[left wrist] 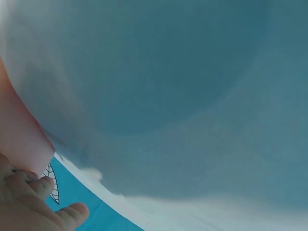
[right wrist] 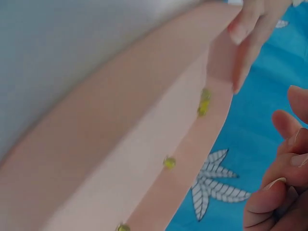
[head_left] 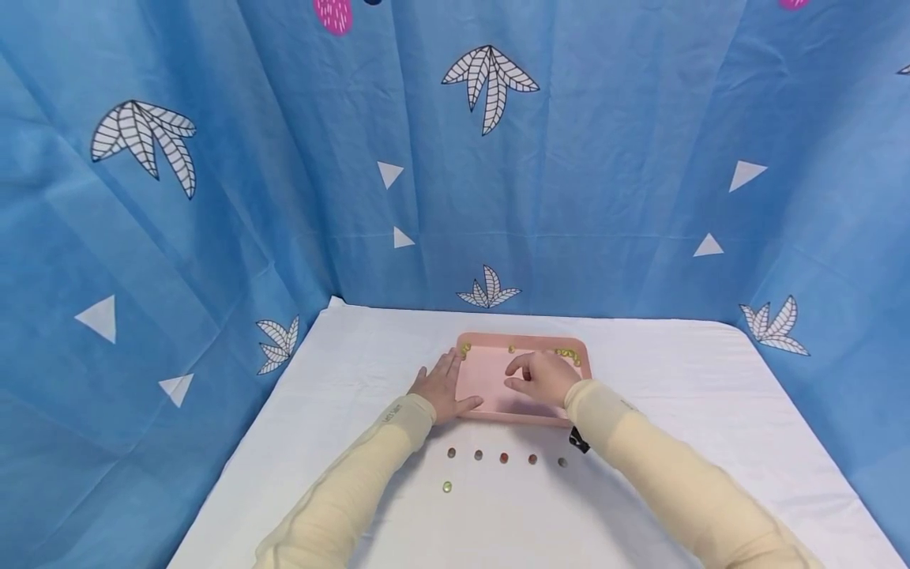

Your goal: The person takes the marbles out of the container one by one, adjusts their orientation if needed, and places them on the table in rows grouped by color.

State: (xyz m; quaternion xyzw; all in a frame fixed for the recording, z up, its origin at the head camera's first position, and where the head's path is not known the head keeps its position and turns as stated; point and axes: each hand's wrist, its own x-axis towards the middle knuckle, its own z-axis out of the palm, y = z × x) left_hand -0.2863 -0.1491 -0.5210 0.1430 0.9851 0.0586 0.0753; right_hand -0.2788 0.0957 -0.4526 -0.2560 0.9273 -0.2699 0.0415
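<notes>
Holding beads along its far edge, the tray sits on the counter. The left hand, straight-fingered against the tray, should brace it; the right hand, loosely curled, apparently empty, should move gently above.

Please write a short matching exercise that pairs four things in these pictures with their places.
1. Left hand
2. Right hand
3. Lone green piece
4. Row of five small pieces

A. Just off the near side of the pink tray
B. Over the tray
C. Farther from the tray than the row
D. At the tray's left end

Pairs: 1-D, 2-B, 3-C, 4-A
</notes>
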